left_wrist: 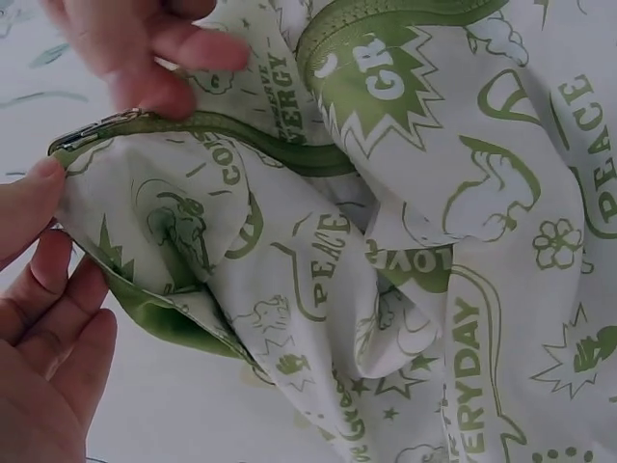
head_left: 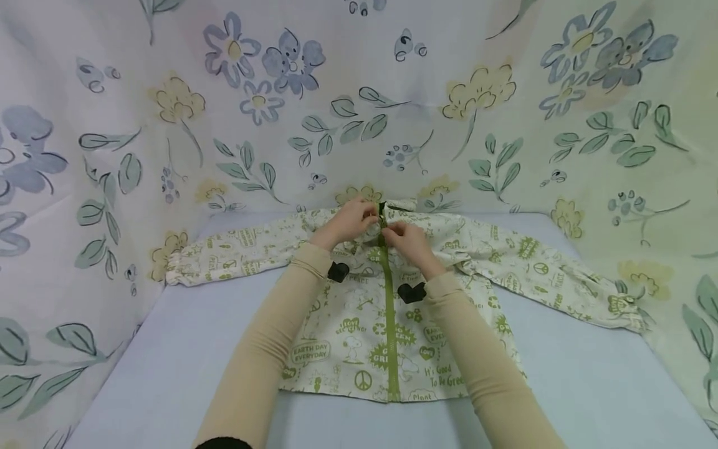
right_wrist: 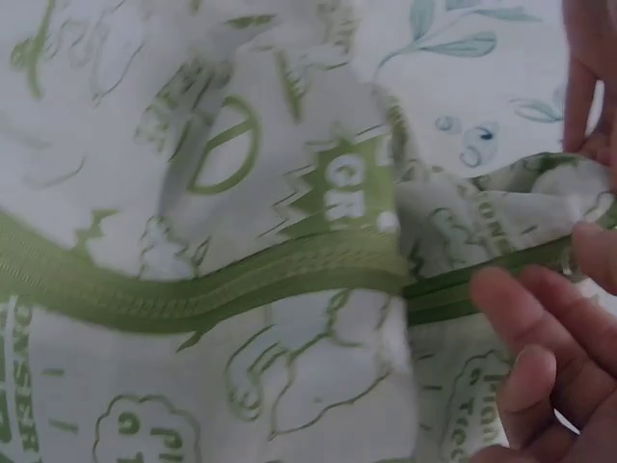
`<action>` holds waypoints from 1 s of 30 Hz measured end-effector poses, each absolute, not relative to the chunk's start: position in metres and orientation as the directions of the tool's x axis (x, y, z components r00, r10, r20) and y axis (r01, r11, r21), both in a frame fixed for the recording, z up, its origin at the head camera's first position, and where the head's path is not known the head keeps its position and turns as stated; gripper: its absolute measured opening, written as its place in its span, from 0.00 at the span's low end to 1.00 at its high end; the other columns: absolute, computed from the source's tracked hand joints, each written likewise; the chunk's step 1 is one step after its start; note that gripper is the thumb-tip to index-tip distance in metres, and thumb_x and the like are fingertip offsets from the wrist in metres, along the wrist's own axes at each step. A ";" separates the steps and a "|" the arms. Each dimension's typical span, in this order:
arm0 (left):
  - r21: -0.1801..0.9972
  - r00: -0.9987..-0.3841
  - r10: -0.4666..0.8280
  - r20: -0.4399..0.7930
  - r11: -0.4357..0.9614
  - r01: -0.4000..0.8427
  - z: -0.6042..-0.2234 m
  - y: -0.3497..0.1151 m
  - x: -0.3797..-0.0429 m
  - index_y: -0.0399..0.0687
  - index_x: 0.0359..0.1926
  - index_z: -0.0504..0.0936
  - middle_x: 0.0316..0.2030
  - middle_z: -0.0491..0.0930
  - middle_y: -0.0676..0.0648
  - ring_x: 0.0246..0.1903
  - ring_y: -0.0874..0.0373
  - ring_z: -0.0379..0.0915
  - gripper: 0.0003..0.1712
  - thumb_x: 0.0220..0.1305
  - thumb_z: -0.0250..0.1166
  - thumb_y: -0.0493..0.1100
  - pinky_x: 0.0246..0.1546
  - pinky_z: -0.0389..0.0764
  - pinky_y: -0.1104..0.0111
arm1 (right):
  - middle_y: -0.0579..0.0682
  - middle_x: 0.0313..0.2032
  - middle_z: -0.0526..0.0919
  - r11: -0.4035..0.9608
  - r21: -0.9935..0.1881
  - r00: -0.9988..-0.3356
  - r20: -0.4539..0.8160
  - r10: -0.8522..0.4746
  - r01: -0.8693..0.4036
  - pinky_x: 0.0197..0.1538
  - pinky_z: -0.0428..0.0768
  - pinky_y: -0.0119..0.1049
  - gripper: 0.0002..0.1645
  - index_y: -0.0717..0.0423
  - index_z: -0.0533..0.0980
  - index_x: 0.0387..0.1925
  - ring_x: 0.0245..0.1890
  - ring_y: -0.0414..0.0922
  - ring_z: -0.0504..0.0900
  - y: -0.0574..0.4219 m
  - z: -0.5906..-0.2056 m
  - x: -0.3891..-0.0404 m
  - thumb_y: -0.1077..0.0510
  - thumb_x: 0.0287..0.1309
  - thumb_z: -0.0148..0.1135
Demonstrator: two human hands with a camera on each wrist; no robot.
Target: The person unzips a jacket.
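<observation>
Left hand point(head_left: 352, 219) has the collar point(left_wrist: 106, 183) corner of the jacket point(head_left: 328, 365) pinched, thumb one side, fingers the other. Right hand point(head_left: 408, 242) just beside it, fingers bent at the top of the zip point(head_left: 391, 318) by the metal pull point(left_wrist: 101, 126); can't tell if the pull is actually gripped. Hands near each other, a small gap between them in the head view

Jacket lies front up mid-desk point(head_left: 174, 368), collar by the far edge, hem toward the near edge, sleeves out toward the left and right edges

Handling: looks light, thin, limp, so it likely bunches and slides if dragged; folds already show around the chest. Zip tape should be the stiffest line. Small pull may slip from fingertips. Best hold: tape or collar edge right beside the pull, kept taut, loose cloth off the teeth

Beyond the far edge: floral curtain point(head_left: 348, 149)
</observation>
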State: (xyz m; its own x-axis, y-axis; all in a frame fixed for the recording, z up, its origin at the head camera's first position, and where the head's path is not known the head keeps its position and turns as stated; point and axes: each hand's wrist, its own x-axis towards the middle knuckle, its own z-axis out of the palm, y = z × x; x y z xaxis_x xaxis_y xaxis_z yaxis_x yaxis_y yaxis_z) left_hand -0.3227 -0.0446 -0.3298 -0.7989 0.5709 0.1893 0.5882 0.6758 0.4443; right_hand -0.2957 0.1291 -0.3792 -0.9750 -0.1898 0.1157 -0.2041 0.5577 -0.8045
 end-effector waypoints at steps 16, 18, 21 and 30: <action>0.439 -0.772 0.605 0.195 0.650 0.620 -0.330 -0.048 -0.317 0.41 0.35 0.73 0.32 0.64 0.47 0.31 0.55 0.57 0.09 0.64 0.49 0.42 0.31 0.63 0.65 | 0.55 0.23 0.66 0.454 -0.865 -0.966 0.118 -0.230 -0.214 0.21 0.62 0.37 0.25 0.63 0.68 0.36 0.17 0.48 0.60 0.127 -0.368 -0.294 0.43 0.60 0.44; 0.451 -0.771 0.601 0.211 0.640 0.622 -0.329 -0.048 -0.317 0.40 0.35 0.73 0.30 0.66 0.47 0.30 0.56 0.59 0.10 0.64 0.48 0.41 0.31 0.63 0.65 | 0.54 0.23 0.65 0.459 -0.865 -0.967 0.105 -0.230 -0.203 0.21 0.62 0.37 0.24 0.63 0.68 0.37 0.17 0.46 0.60 0.126 -0.367 -0.293 0.44 0.61 0.43; 0.492 -0.780 0.580 0.237 0.620 0.611 -0.328 -0.048 -0.316 0.41 0.36 0.73 0.29 0.69 0.47 0.26 0.57 0.62 0.10 0.65 0.47 0.41 0.28 0.65 0.67 | 0.54 0.24 0.65 0.458 -0.867 -0.969 0.100 -0.228 -0.197 0.23 0.62 0.38 0.22 0.63 0.67 0.38 0.18 0.46 0.60 0.124 -0.365 -0.292 0.46 0.62 0.42; 0.683 -0.830 0.493 0.259 0.515 0.518 -0.328 -0.052 -0.316 0.45 0.39 0.68 0.27 0.67 0.43 0.20 0.54 0.59 0.09 0.67 0.43 0.44 0.22 0.63 0.66 | 0.50 0.18 0.63 0.322 -0.921 -0.966 0.159 -0.204 -0.220 0.20 0.60 0.36 0.21 0.66 0.68 0.35 0.14 0.43 0.57 0.117 -0.363 -0.292 0.49 0.62 0.43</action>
